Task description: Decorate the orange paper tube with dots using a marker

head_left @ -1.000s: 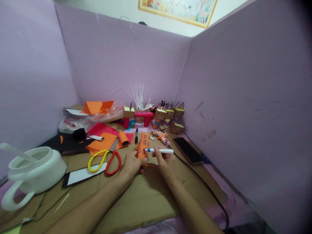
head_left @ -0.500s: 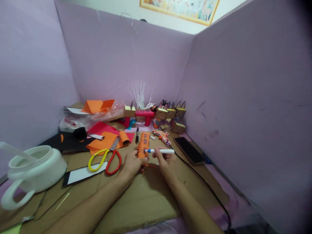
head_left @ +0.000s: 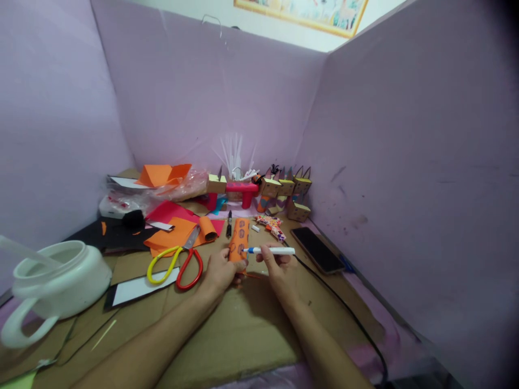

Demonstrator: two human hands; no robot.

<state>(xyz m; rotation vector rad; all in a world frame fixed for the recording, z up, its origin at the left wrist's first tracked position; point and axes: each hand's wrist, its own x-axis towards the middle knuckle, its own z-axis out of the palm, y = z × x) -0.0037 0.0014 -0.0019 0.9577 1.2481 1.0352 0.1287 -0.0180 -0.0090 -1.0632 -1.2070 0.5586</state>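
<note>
A: Room around orange piece point(head_left: 239, 237)?
B: Six o'clock: bare cardboard point(head_left: 239, 324) between forearms point(head_left: 168, 321).
A: Blockers?
B: Scissors point(head_left: 188, 247) at eight, black pen point(head_left: 229, 225) at eleven, phone point(head_left: 317, 250) at three, cable point(head_left: 357, 319) at four, past right hand point(head_left: 283, 274).

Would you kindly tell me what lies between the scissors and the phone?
In the head view, the left hand with the orange piece, the right hand with the marker and part of the black cable lie between scissors and phone.

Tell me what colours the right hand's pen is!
The pen is white, with blue near its tip, best seen in the head view.
</note>
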